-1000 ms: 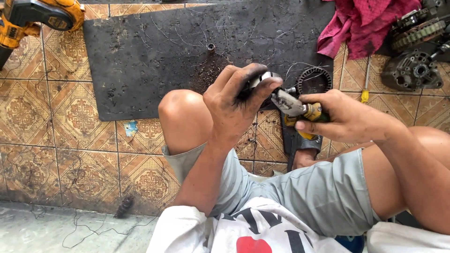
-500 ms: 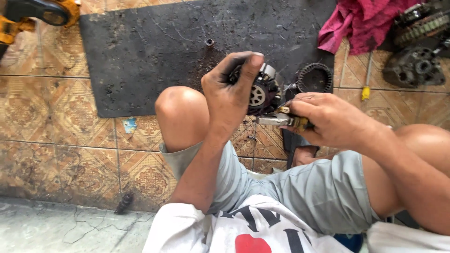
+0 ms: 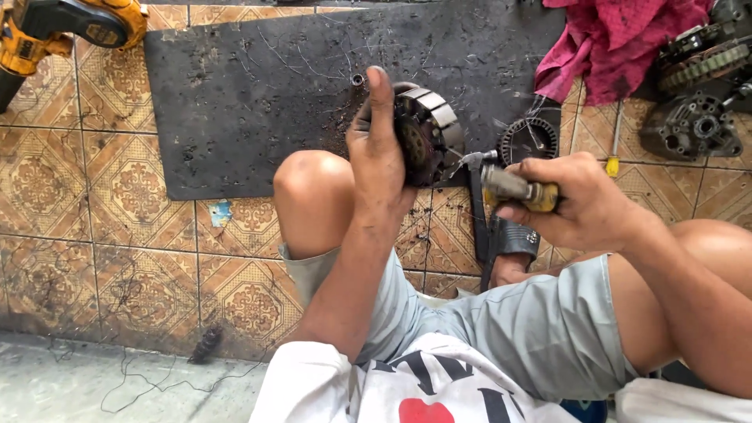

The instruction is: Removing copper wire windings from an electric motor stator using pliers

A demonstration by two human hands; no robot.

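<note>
1. The left hand (image 3: 380, 160) grasps a round metal stator (image 3: 423, 135), fingers curled behind it and the thumb standing straight up along its near face. It is held upright on edge, above the bare left knee (image 3: 309, 188), just right of the frame's centre.
2. The stator shows a ring of pale rectangular poles round its rim and a darker toothed hub in the middle.
3. The right hand (image 3: 572, 200) is clenched round a tool (image 3: 513, 186) with a yellow and grey handle. Its metal tip points toward 9 o'clock and lies just beside the stator's lower right edge; I cannot tell whether it touches.
4. A black rubber mat (image 3: 251, 86) lies on the patterned tiled floor (image 3: 94, 227), at 12 o'clock from the hands.
5. A dark gear ring (image 3: 529, 139) rests on the mat's right end, at 1 o'clock from the right hand.
6. A crumpled magenta rag (image 3: 619, 43) lies at 1 o'clock, at the top edge.
7. Engine parts (image 3: 693, 86) sit at 2 o'clock, in the top right corner.
8. A yellow power drill (image 3: 59, 27) lies at 10 o'clock, in the top left corner.
9. A small yellow-handled screwdriver (image 3: 613, 149) lies between the gear ring and the engine parts.
</note>
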